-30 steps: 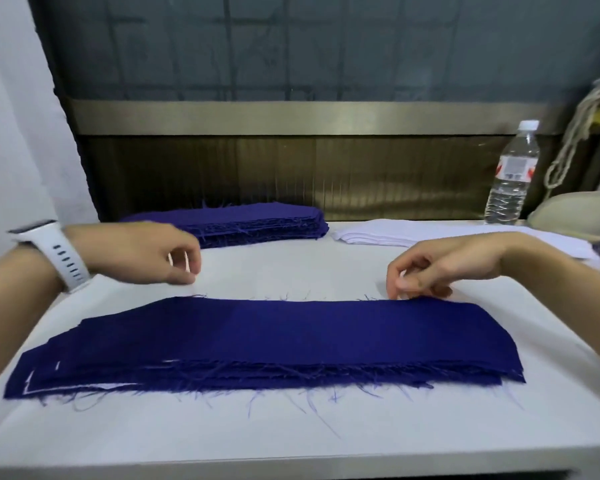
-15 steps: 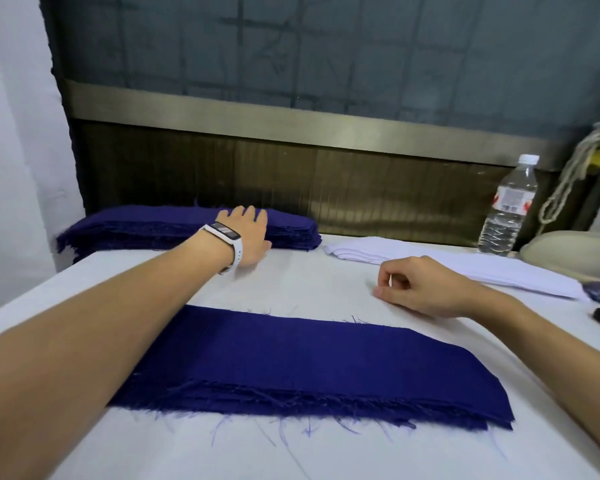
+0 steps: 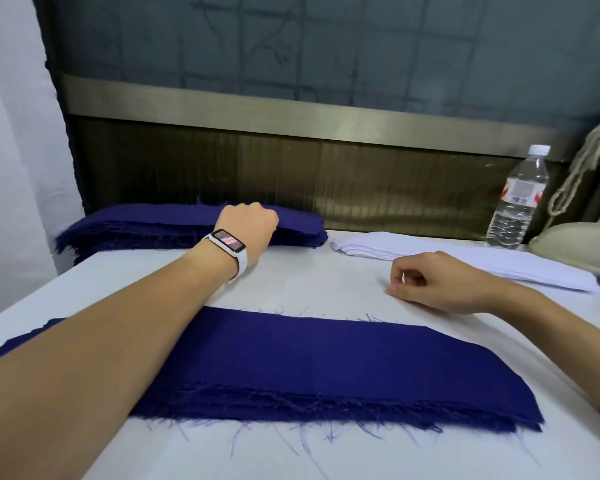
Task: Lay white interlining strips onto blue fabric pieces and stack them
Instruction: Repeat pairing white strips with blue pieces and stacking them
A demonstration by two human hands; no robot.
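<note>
While the near stack (image 3: 326,362) of blue fabric pieces lies across the front of the desk (image 3: 309,278) with bare blue cloth uppermost, the left grip (image 3: 246,226) rests curled on the far pile (image 3: 146,223) of blue pieces at the back; whether it already pinches one is hidden. The right grip (image 3: 430,282), loosely curled and holding nothing, rests on the desk between the near stack and the white interlining strips (image 3: 465,265). By this evidence, several layers are done, and both supply piles remain sizeable.

No writing can be read. The water bottle (image 3: 520,199) at the far right bears a red-and-white label, its print too small. The wristband (image 3: 227,241) screen by the left hand (image 3: 248,223) glows pink, blurred.
</note>
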